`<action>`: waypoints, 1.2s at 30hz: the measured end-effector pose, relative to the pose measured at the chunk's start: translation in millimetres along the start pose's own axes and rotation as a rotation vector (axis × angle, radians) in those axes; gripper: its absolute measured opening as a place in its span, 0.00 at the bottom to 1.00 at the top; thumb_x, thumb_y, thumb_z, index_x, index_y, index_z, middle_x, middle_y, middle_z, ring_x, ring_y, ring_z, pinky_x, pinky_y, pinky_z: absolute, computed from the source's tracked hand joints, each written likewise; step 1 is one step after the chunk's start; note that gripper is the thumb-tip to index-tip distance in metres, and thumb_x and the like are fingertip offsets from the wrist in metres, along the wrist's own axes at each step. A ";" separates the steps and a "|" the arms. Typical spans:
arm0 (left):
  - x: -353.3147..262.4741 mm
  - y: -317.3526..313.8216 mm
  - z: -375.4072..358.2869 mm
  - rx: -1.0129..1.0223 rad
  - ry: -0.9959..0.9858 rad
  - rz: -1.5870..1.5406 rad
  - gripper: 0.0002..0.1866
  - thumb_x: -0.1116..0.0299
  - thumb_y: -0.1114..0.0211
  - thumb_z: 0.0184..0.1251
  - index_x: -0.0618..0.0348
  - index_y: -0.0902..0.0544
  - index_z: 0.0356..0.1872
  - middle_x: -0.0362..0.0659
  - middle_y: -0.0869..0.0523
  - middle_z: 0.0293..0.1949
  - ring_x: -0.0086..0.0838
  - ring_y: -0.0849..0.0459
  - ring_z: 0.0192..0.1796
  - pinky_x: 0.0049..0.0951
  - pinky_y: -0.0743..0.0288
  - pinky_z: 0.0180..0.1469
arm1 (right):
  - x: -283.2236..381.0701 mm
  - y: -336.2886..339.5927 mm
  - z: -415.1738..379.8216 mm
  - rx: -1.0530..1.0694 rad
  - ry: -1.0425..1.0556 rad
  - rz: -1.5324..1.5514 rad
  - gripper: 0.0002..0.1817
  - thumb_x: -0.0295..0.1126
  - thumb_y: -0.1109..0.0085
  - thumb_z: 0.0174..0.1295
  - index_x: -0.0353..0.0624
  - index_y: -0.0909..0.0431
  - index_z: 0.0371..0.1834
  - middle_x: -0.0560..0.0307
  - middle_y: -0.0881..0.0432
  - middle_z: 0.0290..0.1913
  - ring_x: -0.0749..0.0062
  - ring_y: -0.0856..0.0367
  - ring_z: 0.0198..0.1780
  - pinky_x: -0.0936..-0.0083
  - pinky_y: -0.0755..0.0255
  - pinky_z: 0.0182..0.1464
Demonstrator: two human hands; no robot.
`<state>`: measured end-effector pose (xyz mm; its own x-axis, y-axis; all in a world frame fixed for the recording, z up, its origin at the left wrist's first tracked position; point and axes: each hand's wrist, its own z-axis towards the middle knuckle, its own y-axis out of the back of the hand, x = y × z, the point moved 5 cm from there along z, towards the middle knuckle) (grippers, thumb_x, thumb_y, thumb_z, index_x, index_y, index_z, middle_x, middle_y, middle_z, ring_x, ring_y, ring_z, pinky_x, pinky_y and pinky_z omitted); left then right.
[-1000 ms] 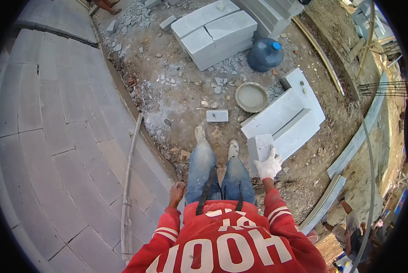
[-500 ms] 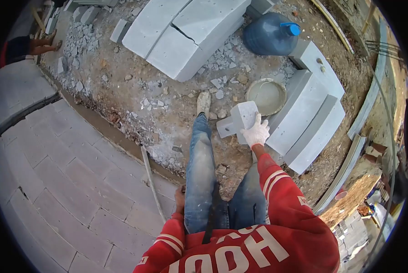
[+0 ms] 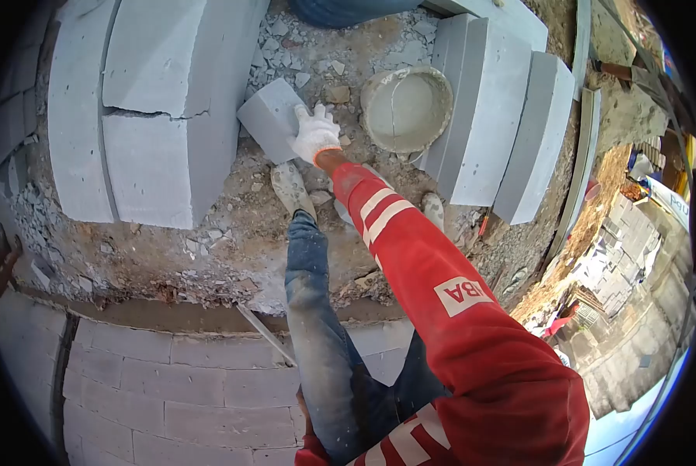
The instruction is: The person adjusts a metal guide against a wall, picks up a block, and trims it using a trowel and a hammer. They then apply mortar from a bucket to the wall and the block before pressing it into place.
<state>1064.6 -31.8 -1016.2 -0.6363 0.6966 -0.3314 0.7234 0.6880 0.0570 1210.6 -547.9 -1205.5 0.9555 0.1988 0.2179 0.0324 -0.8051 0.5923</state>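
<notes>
Against the cracked stack of large pale-grey blocks, left of the gloved fingers, the small grey rectangular block may be chipped, as it is gripped by the right hand at one end only. The left hand is mostly hidden; its fingers cannot be judged. Since the earlier frame, the small block has been moved away from the round grey bucket, right of the fingers
</notes>
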 end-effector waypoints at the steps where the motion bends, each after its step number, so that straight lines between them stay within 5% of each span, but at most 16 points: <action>1: -1.9 15.2 -15.2 0.010 0.021 0.039 0.11 0.73 0.42 0.72 0.66 0.18 0.51 0.45 0.11 0.42 0.26 0.14 0.45 0.27 0.22 0.50 | -3.5 -6.3 -0.4 -0.064 0.015 -0.052 0.45 0.49 0.31 0.52 0.55 0.37 0.76 0.35 0.40 0.75 0.38 0.35 0.72 0.48 0.32 0.66; 6: -54.2 84.2 -58.6 0.030 0.029 0.226 0.12 0.73 0.43 0.73 0.67 0.18 0.51 0.45 0.12 0.43 0.26 0.14 0.45 0.27 0.22 0.51 | -25.7 -11.4 -90.0 -0.101 0.107 0.116 0.27 0.45 0.42 0.63 0.49 0.27 0.65 0.37 0.27 0.63 0.39 0.23 0.60 0.48 0.27 0.59; 10: -105.1 78.1 -37.3 -0.022 -0.022 0.324 0.13 0.71 0.43 0.72 0.67 0.18 0.51 0.46 0.12 0.44 0.25 0.15 0.45 0.27 0.22 0.50 | -84.8 1.5 -201.6 -0.200 0.088 0.378 0.27 0.38 0.34 0.58 0.48 0.28 0.61 0.42 0.24 0.53 0.40 0.20 0.53 0.52 0.23 0.53; 14: -158.3 59.6 -5.3 -0.304 0.072 0.285 0.15 0.66 0.41 0.70 0.65 0.17 0.50 0.46 0.13 0.44 0.26 0.15 0.42 0.27 0.22 0.45 | -207.5 42.7 -293.8 -0.435 -0.205 0.487 0.29 0.40 0.33 0.58 0.38 0.27 0.61 0.35 0.22 0.55 0.39 0.22 0.57 0.54 0.26 0.57; 17: -196.5 39.4 28.9 -0.361 -0.194 0.402 0.15 0.65 0.39 0.70 0.63 0.17 0.51 0.44 0.13 0.43 0.28 0.14 0.40 0.27 0.22 0.41 | -349.6 58.9 -337.6 -0.680 -0.581 0.343 0.39 0.45 0.32 0.59 0.29 0.32 0.67 0.32 0.24 0.60 0.40 0.25 0.63 0.55 0.30 0.64; 20: -240.8 -75.6 60.6 -0.130 -0.241 0.379 0.16 0.65 0.37 0.70 0.63 0.19 0.53 0.42 0.13 0.41 0.26 0.14 0.39 0.24 0.23 0.39 | -476.4 116.0 -353.4 -0.879 -0.737 0.244 0.40 0.47 0.32 0.59 0.31 0.33 0.68 0.35 0.25 0.62 0.42 0.24 0.63 0.57 0.28 0.62; 24: -254.7 -278.4 90.0 0.293 -0.255 0.406 0.20 0.62 0.33 0.71 0.57 0.21 0.60 0.42 0.13 0.49 0.24 0.13 0.47 0.22 0.22 0.45 | -605.2 197.1 -299.6 -0.825 -0.601 0.356 0.43 0.54 0.31 0.57 0.35 0.31 0.68 0.37 0.24 0.63 0.45 0.23 0.64 0.58 0.29 0.64; 28: -225.4 -498.3 100.1 0.620 -0.327 0.505 0.36 0.58 0.29 0.69 0.55 0.35 0.73 0.51 0.23 0.65 0.31 0.17 0.59 0.25 0.21 0.49 | -674.2 245.9 -220.1 -0.527 -0.495 0.387 0.55 0.66 0.28 0.47 0.31 0.33 0.68 0.35 0.20 0.60 0.46 0.20 0.62 0.60 0.28 0.64; 31: -206.9 -622.6 89.8 0.506 -0.642 0.764 0.46 0.48 0.32 0.70 0.66 0.46 0.76 0.68 0.32 0.69 0.54 0.24 0.67 0.48 0.23 0.60 | -682.7 246.0 -184.2 -0.347 -0.286 0.600 0.57 0.65 0.24 0.43 0.30 0.32 0.68 0.37 0.20 0.61 0.50 0.19 0.62 0.61 0.27 0.64; 32: -190.4 -648.7 90.1 0.504 -0.634 0.770 0.46 0.48 0.32 0.70 0.66 0.46 0.76 0.68 0.32 0.69 0.54 0.24 0.67 0.48 0.23 0.60 | -683.2 238.7 -181.0 -0.338 -0.288 0.604 0.57 0.65 0.24 0.43 0.30 0.32 0.68 0.37 0.20 0.61 0.50 0.19 0.62 0.61 0.27 0.64; 34: -182.0 -681.5 81.0 0.310 -0.945 0.777 0.47 0.47 0.36 0.73 0.74 0.48 0.75 0.72 0.32 0.67 0.63 0.28 0.68 0.53 0.31 0.67 | -681.4 234.0 -179.9 -0.462 -0.247 0.677 0.61 0.63 0.21 0.38 0.28 0.33 0.70 0.37 0.21 0.63 0.52 0.20 0.63 0.63 0.28 0.65; 36: -181.9 -686.7 77.8 0.292 -0.870 0.808 0.45 0.48 0.38 0.74 0.75 0.48 0.74 0.73 0.32 0.66 0.66 0.28 0.67 0.53 0.32 0.67 | -680.4 232.6 -179.3 -0.471 -0.273 0.702 0.63 0.62 0.19 0.37 0.26 0.35 0.71 0.37 0.22 0.64 0.52 0.21 0.64 0.63 0.28 0.66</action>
<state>704.4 -646.8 -1068.3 0.3348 0.4567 -0.8242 0.9316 -0.0291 0.3623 515.4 -770.2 -1077.0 0.7480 -0.4428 0.4945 -0.6541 -0.3654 0.6623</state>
